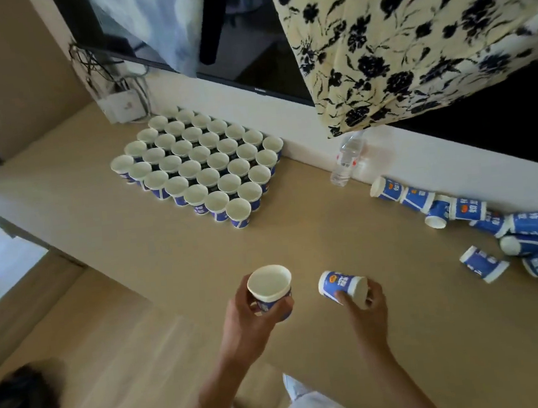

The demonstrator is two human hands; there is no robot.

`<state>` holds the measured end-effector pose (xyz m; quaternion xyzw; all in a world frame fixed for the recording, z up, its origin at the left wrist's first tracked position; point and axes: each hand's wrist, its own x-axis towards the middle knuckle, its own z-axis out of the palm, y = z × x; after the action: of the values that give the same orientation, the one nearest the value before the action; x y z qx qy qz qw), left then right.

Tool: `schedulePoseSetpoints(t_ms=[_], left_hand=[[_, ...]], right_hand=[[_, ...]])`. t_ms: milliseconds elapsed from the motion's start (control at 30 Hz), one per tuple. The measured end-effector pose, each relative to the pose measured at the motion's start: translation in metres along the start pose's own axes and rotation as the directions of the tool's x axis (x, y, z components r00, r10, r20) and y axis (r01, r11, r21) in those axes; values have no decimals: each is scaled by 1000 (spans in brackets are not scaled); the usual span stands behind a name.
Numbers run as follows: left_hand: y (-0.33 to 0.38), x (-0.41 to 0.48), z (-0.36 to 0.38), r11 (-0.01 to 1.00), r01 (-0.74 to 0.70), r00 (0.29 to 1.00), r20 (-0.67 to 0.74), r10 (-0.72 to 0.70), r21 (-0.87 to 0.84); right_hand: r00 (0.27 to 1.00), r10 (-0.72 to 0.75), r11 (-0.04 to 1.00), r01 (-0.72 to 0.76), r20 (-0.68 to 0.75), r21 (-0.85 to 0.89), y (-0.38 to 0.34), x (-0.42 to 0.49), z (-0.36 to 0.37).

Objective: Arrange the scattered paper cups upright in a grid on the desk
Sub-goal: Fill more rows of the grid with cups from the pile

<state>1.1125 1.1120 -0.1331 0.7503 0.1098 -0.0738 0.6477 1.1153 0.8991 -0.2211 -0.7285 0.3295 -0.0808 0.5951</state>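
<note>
A grid of several upright blue-and-white paper cups (197, 164) stands on the beige desk (296, 234) near the back wall. My left hand (248, 316) grips one upright cup (270, 290) above the desk's near side. Beside it, my right hand (366, 309) holds another cup (341, 288) tipped on its side, its base pointing left and its mouth toward my palm. A pile of several cups (508, 235) lies scattered on their sides along the wall at the right.
A clear plastic water bottle (347, 161) stands by the wall between the grid and the pile. A dark screen (246, 36) hangs above, partly covered by floral fabric (409, 38). Cables and a white box (122, 106) sit at the back left. The desk edge drops off on the left.
</note>
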Motion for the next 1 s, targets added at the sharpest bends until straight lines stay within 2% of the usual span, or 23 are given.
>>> schedulePoseSetpoints(t_ms=[233, 367, 533, 833, 1000], left_hand=[[-10, 0, -39, 999, -18, 997, 71, 20, -40], [-14, -2, -50, 999, -37, 987, 158, 41, -30], [-22, -3, -67, 999, -36, 976, 213, 41, -29], [-34, 8, -132, 998, -24, 985, 170, 33, -56], [-37, 22, -167, 997, 27, 996, 86, -20, -75]], right_hand=[[997, 65, 998, -65, -45, 12, 7, -55, 16], [992, 109, 992, -105, -63, 65, 16, -93, 21], [997, 68, 993, -63, -46, 98, 8, -120, 39], [1000, 31, 996, -31, 4, 81, -17, -132, 98], [999, 16, 998, -18, 31, 58, -28, -120, 140]])
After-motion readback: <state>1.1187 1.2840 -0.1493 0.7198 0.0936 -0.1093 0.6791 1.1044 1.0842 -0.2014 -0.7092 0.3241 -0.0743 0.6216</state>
